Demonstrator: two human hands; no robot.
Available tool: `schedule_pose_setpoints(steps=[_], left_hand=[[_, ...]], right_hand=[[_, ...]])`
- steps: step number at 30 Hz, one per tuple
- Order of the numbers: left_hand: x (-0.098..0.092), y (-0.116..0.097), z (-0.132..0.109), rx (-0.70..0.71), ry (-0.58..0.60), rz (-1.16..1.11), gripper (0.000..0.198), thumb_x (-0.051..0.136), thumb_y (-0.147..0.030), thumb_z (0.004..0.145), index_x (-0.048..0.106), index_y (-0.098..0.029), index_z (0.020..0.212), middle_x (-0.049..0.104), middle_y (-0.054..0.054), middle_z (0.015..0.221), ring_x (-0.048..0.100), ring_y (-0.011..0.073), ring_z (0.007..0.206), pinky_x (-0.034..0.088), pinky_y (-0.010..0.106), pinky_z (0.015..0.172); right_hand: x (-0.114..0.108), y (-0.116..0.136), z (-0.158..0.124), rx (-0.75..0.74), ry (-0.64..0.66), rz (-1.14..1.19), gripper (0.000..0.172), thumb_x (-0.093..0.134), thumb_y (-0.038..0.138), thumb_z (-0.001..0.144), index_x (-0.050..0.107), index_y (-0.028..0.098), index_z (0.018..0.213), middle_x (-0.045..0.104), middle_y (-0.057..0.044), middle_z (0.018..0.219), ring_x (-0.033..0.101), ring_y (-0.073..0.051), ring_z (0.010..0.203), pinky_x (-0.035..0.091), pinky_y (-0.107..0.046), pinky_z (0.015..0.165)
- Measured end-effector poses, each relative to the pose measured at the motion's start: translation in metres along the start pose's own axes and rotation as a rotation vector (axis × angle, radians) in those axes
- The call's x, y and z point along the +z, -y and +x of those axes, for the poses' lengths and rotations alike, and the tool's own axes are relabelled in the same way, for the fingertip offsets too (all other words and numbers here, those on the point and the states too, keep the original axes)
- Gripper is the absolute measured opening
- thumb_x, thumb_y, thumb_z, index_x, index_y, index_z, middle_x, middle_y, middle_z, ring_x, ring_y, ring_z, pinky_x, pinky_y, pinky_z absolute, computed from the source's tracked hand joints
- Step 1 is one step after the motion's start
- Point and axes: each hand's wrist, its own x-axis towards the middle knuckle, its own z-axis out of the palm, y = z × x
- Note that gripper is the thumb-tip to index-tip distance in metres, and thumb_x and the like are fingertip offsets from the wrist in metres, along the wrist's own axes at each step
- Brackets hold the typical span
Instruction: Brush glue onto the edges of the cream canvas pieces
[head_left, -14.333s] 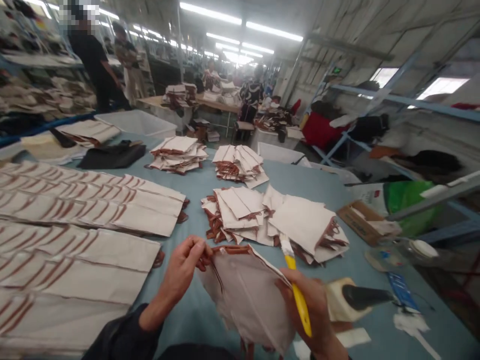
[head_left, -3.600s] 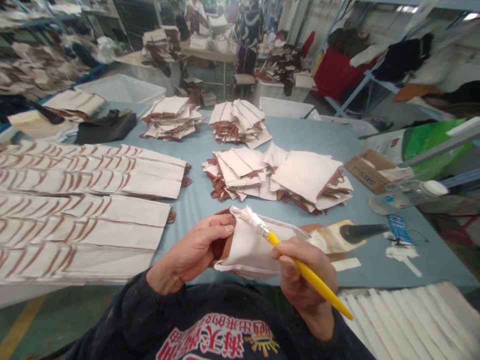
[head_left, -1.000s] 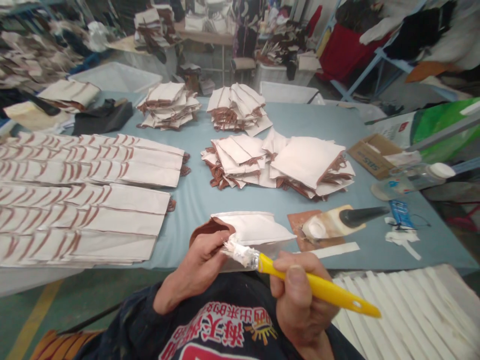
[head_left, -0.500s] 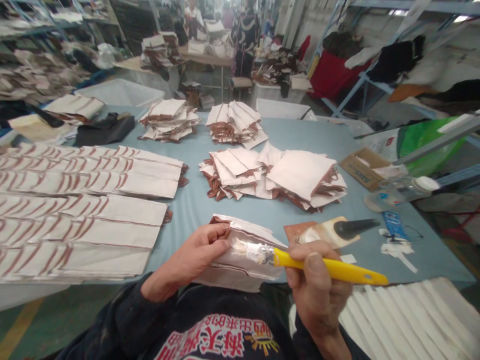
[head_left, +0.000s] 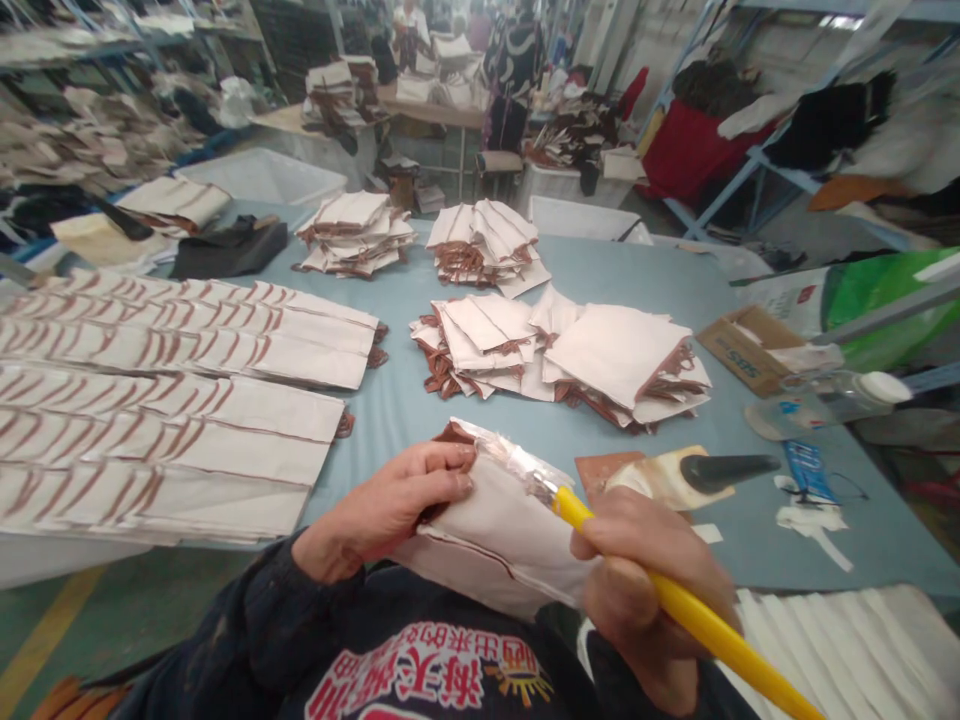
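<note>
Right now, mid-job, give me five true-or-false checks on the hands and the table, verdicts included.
1. The right hand holds a yellow brush. True.
2. The left hand is empty. False: it grips the pale piece.
3. The bristles are at the pale piece's far edge. True.
4. The cardboard box sits on the left side. False: it sits on the right.
5. Overlapping rows lie on the left. True.

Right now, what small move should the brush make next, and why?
Probably a short stroke of the brush along the far edge of the pale fabric piece: the bristles lie at that edge, the right hand grips the handle, and the left hand pinches the piece.
</note>
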Motion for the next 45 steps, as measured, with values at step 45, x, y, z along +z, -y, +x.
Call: schedule_pose_setpoints(steps=[45], left_hand=[[0.001, 0.007, -0.016, 0.412, 0.052, 0.87, 0.025, 0.047, -0.019, 0.102, 0.068, -0.017, 0.088, 0.066, 0.0, 0.072, 0.055, 0.0131, 0.065, 0.039, 0.025, 0.062]], right_hand=[[0.039, -0.061, 0.02, 0.176, -0.154, -0.348, 0.027, 0.052, 0.039, 0.106, 0.07, 0.019, 0.099, 0.07, 0.0, 0.072, 0.067, -0.015, 0.062, 0.055, -0.027, 0.061]])
